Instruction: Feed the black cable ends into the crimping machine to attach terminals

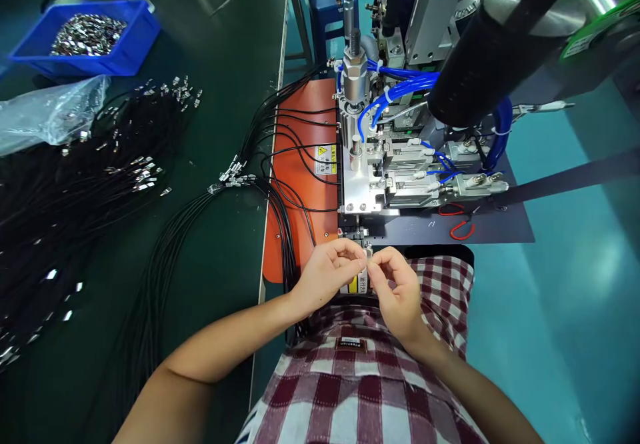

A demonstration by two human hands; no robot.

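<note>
My left hand [327, 274] and my right hand [397, 291] meet in front of my lap, just below the front edge of the small press machine [380, 177]. Both pinch a small metal connector [369, 255] between their fingertips. A black cable seems to run from it under my left hand, but the join is hidden. More black cables [285, 164] loop over the orange plate [305, 184] to my left.
A big heap of black cables with metal ends [90, 164] covers the dark green table. A blue bin of metal parts [90, 34] and a clear plastic bag [45, 114] lie at the back left. Blue air hoses [400, 87] crowd the machine. A blue stool [327, 4] stands behind.
</note>
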